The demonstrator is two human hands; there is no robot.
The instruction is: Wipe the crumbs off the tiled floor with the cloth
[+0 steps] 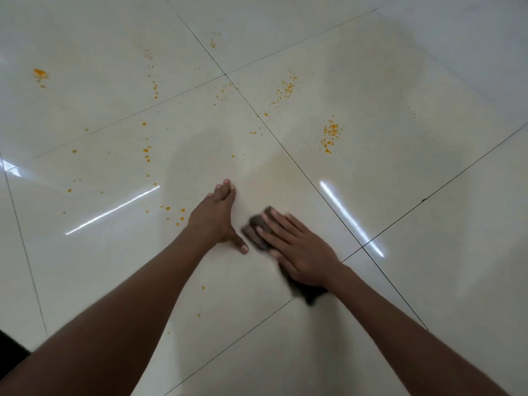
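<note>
Dark cloth [258,234] under flat right hand [300,250], left hand [217,218] spread empty, orange crumbs [330,135] on floor [114,267]

- the cloth [258,227] is mostly hidden under the right hand [300,250]; only a dark smeared patch shows past the fingers and another by the wrist.
- cloth and right hand are blurred, so the cloth's folds and edges cannot be made out.
- both forearms are cut off by the bottom edge.
- the left hand [215,217] lies flat, hiding the floor [428,281] under its palm.
- far crumbs [285,88] are too small to tell apart, mere orange specks.
- a dark shape [11,345] at the lower left edge is cut off and cannot be told.
</note>
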